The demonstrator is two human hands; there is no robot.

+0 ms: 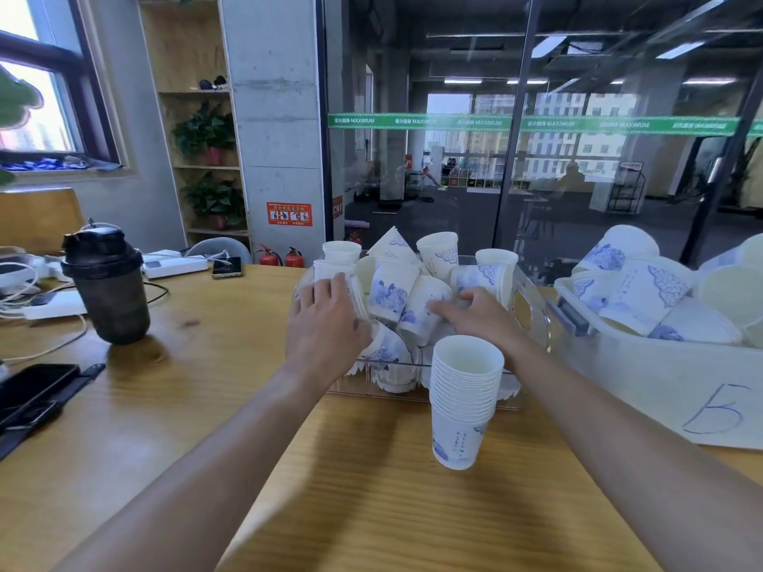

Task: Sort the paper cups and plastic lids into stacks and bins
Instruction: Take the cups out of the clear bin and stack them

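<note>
While both hands [326, 319] dig, stacked cups [464, 400] front the bin [536, 319].

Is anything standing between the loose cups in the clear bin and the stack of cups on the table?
Only the clear bin's low front wall. The stack of cups stands right against it, open at the top. Both hands, left and right, are already on the loose cups.

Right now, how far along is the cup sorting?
Early. Done: one nested stack of cups stands on the table. In hand: the left hand and right hand reach among loose cups in the clear bin. Left: that jumbled pile, plus more cups in the white bin marked B.
</note>
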